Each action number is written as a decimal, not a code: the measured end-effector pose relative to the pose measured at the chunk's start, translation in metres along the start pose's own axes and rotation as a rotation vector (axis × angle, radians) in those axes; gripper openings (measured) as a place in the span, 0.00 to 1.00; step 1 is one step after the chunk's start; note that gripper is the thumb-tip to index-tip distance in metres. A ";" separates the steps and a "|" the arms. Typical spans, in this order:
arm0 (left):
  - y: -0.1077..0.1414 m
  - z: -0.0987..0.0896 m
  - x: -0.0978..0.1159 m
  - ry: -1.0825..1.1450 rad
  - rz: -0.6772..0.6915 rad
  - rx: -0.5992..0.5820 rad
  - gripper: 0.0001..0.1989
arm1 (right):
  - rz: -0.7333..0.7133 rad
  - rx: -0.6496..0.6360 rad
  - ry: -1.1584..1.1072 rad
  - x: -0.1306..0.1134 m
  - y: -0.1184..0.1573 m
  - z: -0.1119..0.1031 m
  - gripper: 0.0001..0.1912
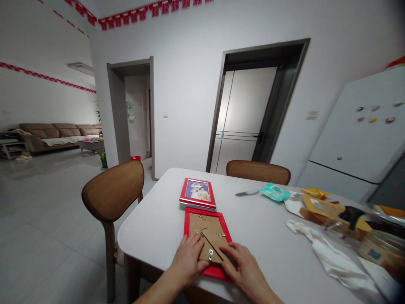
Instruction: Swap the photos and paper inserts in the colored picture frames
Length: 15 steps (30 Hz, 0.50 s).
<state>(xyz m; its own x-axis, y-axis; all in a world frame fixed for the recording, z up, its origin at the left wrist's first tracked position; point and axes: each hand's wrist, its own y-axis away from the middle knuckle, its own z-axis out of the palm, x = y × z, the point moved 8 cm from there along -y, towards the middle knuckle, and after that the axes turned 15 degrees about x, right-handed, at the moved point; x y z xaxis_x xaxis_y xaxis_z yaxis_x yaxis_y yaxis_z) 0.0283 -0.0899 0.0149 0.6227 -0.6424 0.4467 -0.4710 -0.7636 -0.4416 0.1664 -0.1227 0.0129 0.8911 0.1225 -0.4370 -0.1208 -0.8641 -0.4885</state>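
Observation:
A red picture frame (224, 226) lies face down on the table, showing its brown backing board (211, 242) with metal clips and a diagonal stand leg. My left hand (189, 256) has its fingers on the board's left side and its thumb at the lower edge. On the opposite side, my right hand (243, 264) holds the board's lower right corner between thumb and fingers. The board's lower edge looks slightly raised from the frame. Just beyond it, a second red frame (212, 193) with a photo lies face up on top of another flat item, mostly hidden.
The white table (152, 223) also bears a knife (247, 193), a teal wipes packet (275, 192), a white cloth (329, 253), a yellow box (332, 211) and a glass jar (381, 249). Wooden chairs stand left (115, 190) and behind (257, 171).

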 end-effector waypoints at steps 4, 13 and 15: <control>0.003 -0.004 -0.003 -0.013 0.010 -0.040 0.24 | -0.030 0.036 0.023 -0.006 0.001 0.002 0.17; 0.018 -0.006 -0.006 -0.023 0.000 -0.077 0.28 | -0.110 0.071 0.056 -0.013 0.008 0.001 0.15; 0.021 -0.007 -0.007 -0.016 0.011 -0.069 0.28 | -0.107 0.066 0.061 -0.010 0.005 0.002 0.15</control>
<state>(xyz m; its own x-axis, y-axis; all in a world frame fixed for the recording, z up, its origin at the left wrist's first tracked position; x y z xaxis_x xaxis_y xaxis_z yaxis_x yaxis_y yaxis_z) 0.0097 -0.1019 0.0076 0.6269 -0.6504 0.4288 -0.5196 -0.7592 -0.3919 0.1560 -0.1269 0.0132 0.9253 0.1803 -0.3336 -0.0505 -0.8134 -0.5795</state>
